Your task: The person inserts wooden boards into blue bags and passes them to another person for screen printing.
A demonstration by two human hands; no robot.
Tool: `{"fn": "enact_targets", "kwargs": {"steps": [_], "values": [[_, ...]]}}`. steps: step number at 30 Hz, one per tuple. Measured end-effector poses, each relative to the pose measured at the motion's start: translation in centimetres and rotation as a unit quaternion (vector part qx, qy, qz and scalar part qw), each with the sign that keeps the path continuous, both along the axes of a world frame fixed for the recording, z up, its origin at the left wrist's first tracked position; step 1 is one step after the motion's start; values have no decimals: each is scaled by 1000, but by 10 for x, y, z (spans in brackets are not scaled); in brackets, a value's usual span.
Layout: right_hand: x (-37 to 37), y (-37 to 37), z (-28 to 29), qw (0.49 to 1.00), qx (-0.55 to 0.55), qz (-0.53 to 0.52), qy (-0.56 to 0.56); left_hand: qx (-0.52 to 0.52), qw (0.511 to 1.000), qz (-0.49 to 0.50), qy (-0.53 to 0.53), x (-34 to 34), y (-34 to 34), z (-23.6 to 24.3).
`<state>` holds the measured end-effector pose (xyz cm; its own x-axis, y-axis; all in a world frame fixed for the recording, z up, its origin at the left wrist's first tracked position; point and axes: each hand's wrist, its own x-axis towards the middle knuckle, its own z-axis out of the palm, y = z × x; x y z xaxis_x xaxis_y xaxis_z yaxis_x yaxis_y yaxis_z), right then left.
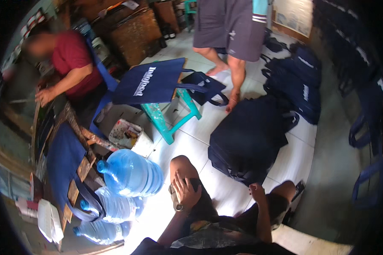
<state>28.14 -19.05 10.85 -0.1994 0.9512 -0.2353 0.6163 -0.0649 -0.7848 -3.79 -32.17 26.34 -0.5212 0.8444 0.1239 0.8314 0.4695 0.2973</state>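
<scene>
My left hand (186, 192) lies flat on my left knee, fingers apart, a watch (180, 207) on its wrist. Nothing shows between those fingers. By my right knee, my right hand (257, 192) is held with its fingers curled in, and no object is visible in it. Just beyond it on the floor is a large pile of dark navy cloth bags (249, 136), the thing nearest to that hand. A navy bag with white print (151, 83) lies flat over a board on a green stool (157, 121).
Large blue water bottles (134, 174) lie stacked at the left, near a stained white tub (125, 134). A seated person in a maroon shirt (74, 51) works at the far left. Another person (230, 25) stands barefoot ahead. More navy bags (300, 85) lie and hang at the right.
</scene>
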Motion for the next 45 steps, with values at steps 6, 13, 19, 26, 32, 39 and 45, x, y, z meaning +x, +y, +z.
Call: {"fn": "enact_targets", "kwargs": {"steps": [6,13,19,26,32,39,45], "values": [[-19,-4,-3,979,-112,160,-59,-23,999,25,7,-4,3,-3],[-22,-6,-1,964,-74,222,-123,-22,998,50,13,-1,-16,7],[-42,14,0,970,-141,171,101,27,999,8,38,2,-14,2],[-211,7,190,907,-108,302,273,82,995,33,47,3,-26,-6],[-346,-58,369,717,-52,549,425,102,993,45,37,4,-12,-9],[-498,-139,490,526,-219,615,545,75,994,78,-1,-6,-27,-16],[-564,-116,510,641,-395,471,460,87,991,101,-9,-16,-24,-18]]}}
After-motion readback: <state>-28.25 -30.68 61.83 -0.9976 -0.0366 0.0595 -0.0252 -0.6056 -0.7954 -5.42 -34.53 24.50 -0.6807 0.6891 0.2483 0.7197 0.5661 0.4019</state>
